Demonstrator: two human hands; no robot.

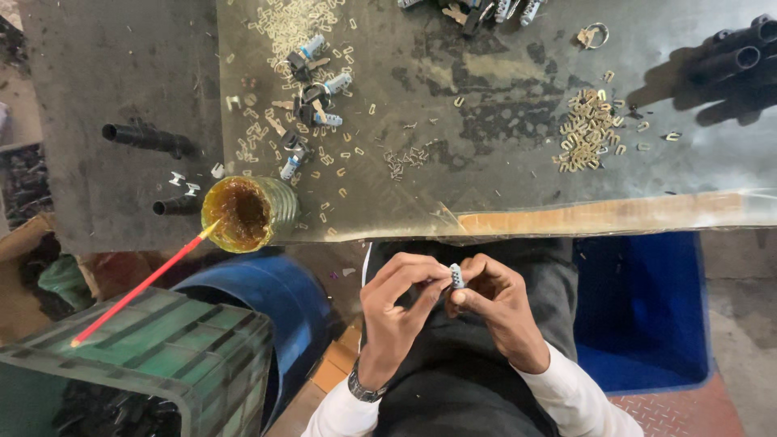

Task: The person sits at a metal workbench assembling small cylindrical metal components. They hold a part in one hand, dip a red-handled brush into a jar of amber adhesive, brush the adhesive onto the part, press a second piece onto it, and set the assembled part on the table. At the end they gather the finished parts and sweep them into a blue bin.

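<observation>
Both hands pinching small grey part (456,276), brown grease in jar (239,212)

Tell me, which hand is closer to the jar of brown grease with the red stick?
Left. The left hand is below and right of the jar; the right hand lies farther right, beyond the small grey part both hold.

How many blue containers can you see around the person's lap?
2. A round blue drum sits left of the lap, partly behind the green crate. A rectangular blue bin sits on the right, under the table edge. Others may be hidden beneath the table.
</observation>
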